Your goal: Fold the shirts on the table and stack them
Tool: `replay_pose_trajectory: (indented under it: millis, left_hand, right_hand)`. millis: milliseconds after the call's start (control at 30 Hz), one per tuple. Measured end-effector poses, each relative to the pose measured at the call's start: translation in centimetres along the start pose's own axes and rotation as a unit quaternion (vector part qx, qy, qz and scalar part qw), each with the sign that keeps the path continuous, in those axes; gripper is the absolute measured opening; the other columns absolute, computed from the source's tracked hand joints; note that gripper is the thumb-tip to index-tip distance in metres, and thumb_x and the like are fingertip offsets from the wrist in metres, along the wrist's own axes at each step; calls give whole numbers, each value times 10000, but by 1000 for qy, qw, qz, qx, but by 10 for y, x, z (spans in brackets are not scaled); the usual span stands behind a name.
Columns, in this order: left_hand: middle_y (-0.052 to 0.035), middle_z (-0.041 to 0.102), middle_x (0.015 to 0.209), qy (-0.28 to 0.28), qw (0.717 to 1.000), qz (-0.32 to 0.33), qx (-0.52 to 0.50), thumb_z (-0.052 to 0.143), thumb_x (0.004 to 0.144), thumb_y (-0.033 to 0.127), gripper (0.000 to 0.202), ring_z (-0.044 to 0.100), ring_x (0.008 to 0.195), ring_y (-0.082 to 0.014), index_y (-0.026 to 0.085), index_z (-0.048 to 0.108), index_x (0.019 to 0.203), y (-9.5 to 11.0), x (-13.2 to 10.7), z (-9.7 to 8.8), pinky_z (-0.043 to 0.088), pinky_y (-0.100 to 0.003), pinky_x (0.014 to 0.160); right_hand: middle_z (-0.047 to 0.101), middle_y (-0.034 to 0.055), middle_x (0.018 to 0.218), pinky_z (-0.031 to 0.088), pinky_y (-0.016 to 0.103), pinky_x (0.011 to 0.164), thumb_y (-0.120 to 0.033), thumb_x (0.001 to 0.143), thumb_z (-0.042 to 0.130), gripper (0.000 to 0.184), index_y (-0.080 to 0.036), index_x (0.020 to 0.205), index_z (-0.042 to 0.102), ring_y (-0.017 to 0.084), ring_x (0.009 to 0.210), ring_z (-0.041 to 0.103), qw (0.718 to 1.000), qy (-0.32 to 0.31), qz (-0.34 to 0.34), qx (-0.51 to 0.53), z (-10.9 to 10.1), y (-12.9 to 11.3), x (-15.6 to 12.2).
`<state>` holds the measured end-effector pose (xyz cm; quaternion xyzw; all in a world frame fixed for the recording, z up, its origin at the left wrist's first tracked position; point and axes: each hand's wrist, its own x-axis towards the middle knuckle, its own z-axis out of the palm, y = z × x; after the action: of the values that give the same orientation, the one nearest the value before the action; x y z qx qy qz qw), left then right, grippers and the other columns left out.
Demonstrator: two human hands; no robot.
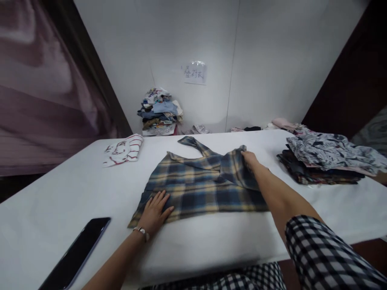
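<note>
a blue and yellow plaid flannel shirt [196,193] lies spread near the middle of a white-covered table [208,249], with one sleeve [193,142] angled toward the far side. the left hand [154,211] is open and flat on the lower left of the shirt, fingers apart, pinning the cloth to the table. a watch [141,231] sits on that wrist. the right hand [249,160] reaches to the upper right, its fingers [244,153] closed on a doubled-over flap of the shirt, apparently holding it up against the pull of the pinned cloth.

a band of white table runs between the shirt's near edge and the table's front edge. a black smartphone [75,253] lies near that front edge, left of the left arm. a folded striped garment [123,150] sits beyond the shirt, apart from it. a stack of folded clothes [320,161] stands to the right, just beyond the right hand's reach point, with a gap of table between. a heaped clothes pile [159,112] leans against the far wall.
</note>
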<state>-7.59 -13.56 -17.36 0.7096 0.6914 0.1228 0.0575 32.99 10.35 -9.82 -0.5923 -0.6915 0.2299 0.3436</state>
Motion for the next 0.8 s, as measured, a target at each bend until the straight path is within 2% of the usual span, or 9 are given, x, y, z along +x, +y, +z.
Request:
replay_pose_trajectory:
  millis: [133, 200, 267, 367, 433, 500, 567, 667, 800]
  left_hand:
    - [-109, 460, 1398, 48, 990, -35, -125, 444, 831, 487, 499, 370, 1323, -255, 189, 570, 1211, 9, -1, -13, 264, -452, 1101]
    - [-95, 487, 1376, 78, 972, -55, -217, 442, 827, 504, 491, 407, 1297, -242, 194, 578, 1183, 23, -3, -21, 308, -411, 1085]
    - [-87, 527, 1334, 77, 940, -85, -323, 464, 813, 510, 495, 473, 1240, -237, 203, 563, 1189, 40, -4, -27, 366, -387, 1046]
    - [-123, 537, 1311, 37, 864, -160, -477, 492, 799, 519, 558, 557, 1139, -249, 185, 502, 1246, 66, -5, -31, 469, -372, 924]
    - [-151, 501, 1339, 27, 810, -211, -547, 466, 813, 547, 590, 578, 1105, -259, 175, 468, 1271, 76, -9, -31, 508, -363, 835]
    - [-161, 493, 1340, 42, 791, -235, -564, 442, 823, 565, 593, 583, 1094, -264, 178, 462, 1273, 80, -19, -31, 517, -362, 797]
    - [-153, 527, 1299, 68, 835, -218, -500, 499, 794, 557, 612, 576, 1095, -270, 185, 462, 1278, 81, -34, -30, 502, -385, 832]
    - [-130, 561, 1251, 97, 947, -115, -283, 647, 687, 482, 656, 526, 1137, -299, 194, 497, 1257, 80, -61, -27, 422, -445, 947]
    - [-94, 651, 1013, 60, 991, -48, -108, 568, 699, 314, 271, 575, 983, -287, 202, 645, 934, 77, -78, -23, 423, -431, 900]
  right_hand:
    - [710, 50, 937, 493, 333, 824, -442, 853, 465, 367, -171, 972, 682, 207, 900, 642, 986, -122, -110, 26, 11, -47, -36]
    - [705, 31, 995, 458, 350, 902, -464, 817, 546, 329, -209, 950, 706, 216, 960, 627, 917, -299, -266, -10, 24, -68, -74]
    - [642, 43, 1180, 372, 399, 1007, -475, 803, 583, 338, -250, 1029, 696, 247, 1136, 545, 841, -385, -377, -57, 36, -81, -115]
    - [498, 117, 1360, 264, 502, 1066, -441, 822, 582, 393, -218, 1137, 651, 313, 1311, 365, 816, -382, -415, -127, 45, -79, -162]
    - [444, 154, 1398, 242, 533, 1070, -407, 847, 555, 437, -194, 1227, 592, 324, 1333, 325, 834, -345, -402, -153, 42, -64, -178]
    - [422, 159, 1412, 245, 537, 1071, -397, 859, 539, 467, -197, 1280, 545, 316, 1332, 331, 859, -297, -385, -162, 30, -41, -184]
    - [425, 148, 1412, 268, 543, 1061, -404, 859, 537, 469, -213, 1288, 537, 314, 1325, 345, 886, -241, -354, -177, 12, -12, -187]
    - [478, 135, 1373, 331, 536, 1034, -394, 854, 535, 453, -219, 1272, 549, 311, 1292, 397, 915, -160, -303, -213, -21, 35, -193]
    - [537, 141, 1311, 412, 487, 994, -297, 854, 497, 418, -183, 1250, 564, 289, 1213, 490, 929, -89, -265, -242, -51, 82, -204]
